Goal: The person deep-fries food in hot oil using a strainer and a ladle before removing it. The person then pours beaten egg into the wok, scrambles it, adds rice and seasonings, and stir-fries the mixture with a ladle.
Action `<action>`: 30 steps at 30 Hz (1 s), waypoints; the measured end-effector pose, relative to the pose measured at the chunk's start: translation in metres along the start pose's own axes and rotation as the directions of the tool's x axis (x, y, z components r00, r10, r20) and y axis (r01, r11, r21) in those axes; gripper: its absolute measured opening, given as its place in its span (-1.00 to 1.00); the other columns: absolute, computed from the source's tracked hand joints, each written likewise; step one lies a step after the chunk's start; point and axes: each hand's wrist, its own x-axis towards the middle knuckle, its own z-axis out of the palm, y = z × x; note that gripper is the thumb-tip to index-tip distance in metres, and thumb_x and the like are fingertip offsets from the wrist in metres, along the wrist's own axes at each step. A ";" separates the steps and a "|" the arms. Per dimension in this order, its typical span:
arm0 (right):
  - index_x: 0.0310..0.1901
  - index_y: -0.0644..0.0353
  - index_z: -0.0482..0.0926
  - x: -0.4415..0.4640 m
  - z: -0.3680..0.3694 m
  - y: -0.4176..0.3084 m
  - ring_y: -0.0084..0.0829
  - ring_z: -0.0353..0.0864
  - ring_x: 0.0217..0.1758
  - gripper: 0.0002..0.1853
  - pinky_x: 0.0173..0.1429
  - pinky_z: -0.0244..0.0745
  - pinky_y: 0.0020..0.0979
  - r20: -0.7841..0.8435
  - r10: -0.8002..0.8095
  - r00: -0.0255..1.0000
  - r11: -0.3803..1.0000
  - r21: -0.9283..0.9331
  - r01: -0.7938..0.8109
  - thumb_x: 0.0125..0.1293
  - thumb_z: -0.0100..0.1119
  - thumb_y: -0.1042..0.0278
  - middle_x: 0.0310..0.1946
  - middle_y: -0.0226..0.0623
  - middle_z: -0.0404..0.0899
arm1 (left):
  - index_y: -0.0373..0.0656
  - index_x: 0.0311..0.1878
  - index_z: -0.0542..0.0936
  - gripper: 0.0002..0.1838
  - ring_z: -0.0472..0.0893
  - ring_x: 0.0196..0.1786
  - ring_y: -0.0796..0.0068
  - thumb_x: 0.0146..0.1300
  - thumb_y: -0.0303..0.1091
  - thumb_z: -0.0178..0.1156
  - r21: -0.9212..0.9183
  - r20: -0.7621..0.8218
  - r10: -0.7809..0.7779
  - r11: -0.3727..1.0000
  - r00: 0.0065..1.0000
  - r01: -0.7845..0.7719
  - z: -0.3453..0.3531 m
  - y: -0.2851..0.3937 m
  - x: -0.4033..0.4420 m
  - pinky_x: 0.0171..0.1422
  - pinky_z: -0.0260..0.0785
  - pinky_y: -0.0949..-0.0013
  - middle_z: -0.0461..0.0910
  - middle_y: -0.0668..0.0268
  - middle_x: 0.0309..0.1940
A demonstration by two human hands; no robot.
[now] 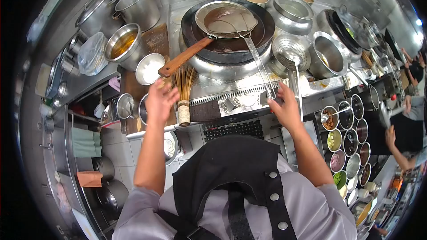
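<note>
A steel bench (207,90) runs across the view in front of the person. On it, a large dark wok (190,31) sits on a round steel burner ring (218,71), its inside dark brown and glossy, with a looped metal ear at its far rim. Over the wok lies a round strainer (242,20), narrower than the wok, with a bright metal rim; part of its surface looks dull grey, part reddish brown. A thick brown wooden handle (189,56) slopes from the near left of the strainer's rim out past the wok's edge, its outer end blunt and rounded. A long metal handle (257,58) runs from the near right of the rim toward the person.

To the right of the wok stands a deep steel pot (329,54); between them is a perforated skimmer (284,46) with a ladle (297,80) lying across it. At the left, a bundled brush (183,102) of thin sticks points its bound end at the person, and a bowl (151,69) of something white sits just beside the wooden handle's end.

The left hand (162,100) is open and empty, fingers spread and blurred, just below the wooden handle. The right hand (285,109) is loosely open, fingers part curled, near the end of the metal handle; whether it touches is unclear.
</note>
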 end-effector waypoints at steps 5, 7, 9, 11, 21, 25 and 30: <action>0.47 0.38 0.23 0.064 0.032 -0.033 0.14 0.54 0.29 -0.19 0.37 0.45 -0.14 0.075 -0.114 0.991 0.788 -0.601 0.136 0.25 0.35 0.27 0.26 0.32 0.46 | -0.46 0.51 0.00 -0.22 0.54 0.25 -0.17 0.41 -0.37 0.18 -0.496 0.657 -0.180 0.628 0.732 0.599 0.083 0.076 0.022 0.16 0.70 0.11 0.10 -0.41 0.45; 0.44 0.38 0.28 0.092 0.030 -0.016 0.16 0.56 0.25 -0.25 0.36 0.45 -0.14 0.071 -0.057 0.996 0.787 -0.610 0.088 0.25 0.31 0.31 0.19 0.31 0.52 | -0.61 0.47 -0.06 -0.20 0.57 -0.13 0.24 0.27 -0.58 0.13 -0.430 0.807 -0.138 0.527 0.574 0.732 0.111 0.067 0.014 -0.16 0.65 0.42 0.28 -0.31 0.23; 0.40 0.39 0.34 0.104 0.018 -0.015 0.18 0.58 0.22 -0.31 0.35 0.45 -0.14 0.061 -0.017 0.998 0.789 -0.612 0.051 0.25 0.26 0.35 0.12 0.31 0.58 | -0.65 0.41 0.00 -0.25 0.50 -0.23 0.37 0.20 -0.65 0.10 -0.470 0.709 -0.173 0.607 0.684 0.641 0.141 0.069 -0.010 -0.28 0.55 0.47 0.34 -0.15 0.06; 0.31 0.40 0.45 0.102 -0.004 -0.014 0.23 0.59 0.21 -0.43 0.34 0.43 -0.11 0.052 -0.165 0.985 0.943 -0.286 0.173 0.25 0.17 0.42 0.01 0.33 0.63 | -0.70 0.32 0.05 -0.31 0.51 -0.25 0.38 0.16 -0.68 0.10 -0.502 0.675 -0.169 0.608 0.718 0.615 0.146 0.065 -0.009 -0.30 0.53 0.48 0.35 -0.09 -0.01; 0.28 0.23 0.42 0.021 -0.138 0.018 -0.64 0.33 -0.67 -0.59 -0.64 0.19 -0.56 -0.122 0.166 0.979 0.794 0.605 -0.059 0.41 -0.03 0.52 -0.50 -0.45 0.48 | -0.17 0.22 0.33 -0.49 0.49 -0.41 0.34 0.19 -0.66 0.11 -0.438 0.340 0.030 0.890 0.940 0.130 0.183 0.023 -0.053 -0.37 0.43 0.35 0.48 -0.19 -0.10; 0.28 0.19 0.37 0.003 -0.198 0.074 -0.58 0.38 -0.61 -0.61 -0.62 0.27 -0.50 -0.155 0.265 0.952 0.673 0.737 -0.067 0.44 -0.02 0.51 -0.46 -0.38 0.51 | -0.34 0.21 0.34 -0.54 0.48 -0.34 0.41 0.23 -0.61 0.16 -0.385 0.430 0.071 0.916 0.900 0.112 0.174 0.003 -0.023 -0.37 0.42 0.44 0.46 -0.09 -0.09; 0.19 0.17 0.40 0.008 -0.252 0.144 -0.57 0.37 -0.61 -0.69 -0.60 0.28 -0.51 -0.048 0.341 0.939 0.359 0.930 -0.083 0.45 0.04 0.51 -0.46 -0.33 0.52 | -0.31 0.14 0.40 -0.60 0.51 -0.31 0.38 0.20 -0.63 0.11 -0.358 0.345 0.004 0.925 0.939 0.128 0.210 0.007 -0.068 -0.35 0.44 0.45 0.50 -0.07 -0.13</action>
